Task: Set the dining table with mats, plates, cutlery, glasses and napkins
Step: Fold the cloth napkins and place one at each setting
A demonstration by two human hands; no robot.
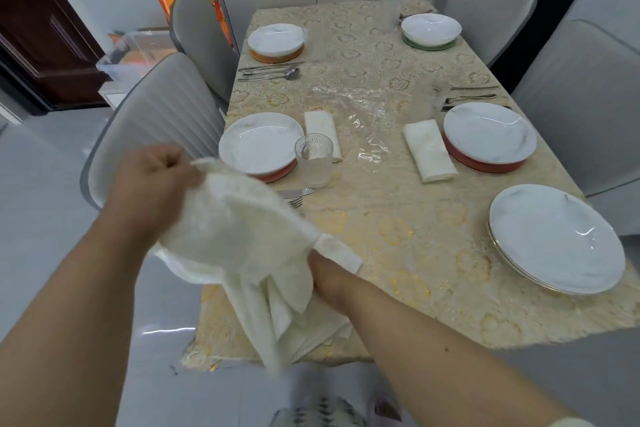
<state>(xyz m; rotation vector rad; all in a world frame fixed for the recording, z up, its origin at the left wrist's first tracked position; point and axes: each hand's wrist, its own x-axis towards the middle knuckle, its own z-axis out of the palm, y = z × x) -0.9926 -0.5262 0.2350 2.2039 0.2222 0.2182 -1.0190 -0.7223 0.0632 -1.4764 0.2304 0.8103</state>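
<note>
Both hands hold a white cloth napkin (242,239) spread loosely above the near left corner of the table (398,218). My left hand (152,180) pinches its upper corner. My right hand (325,270) grips its lower edge, mostly hidden under the cloth. Folded napkins lie beside the left plate (259,142) and the right plate (490,132), one napkin (323,132) on the left and one napkin (429,149) on the right. A ribbed glass (313,159) stands next to the left plate. A stack of plates (554,236) sits at the near right.
Two far settings have a plate on an orange mat (275,40) and a plate on a green mat (431,29). Cutlery (270,71) lies at the far left, more cutlery (471,94) at the right. Clear plastic wrap (356,114) lies mid-table. Grey chairs (159,121) surround it.
</note>
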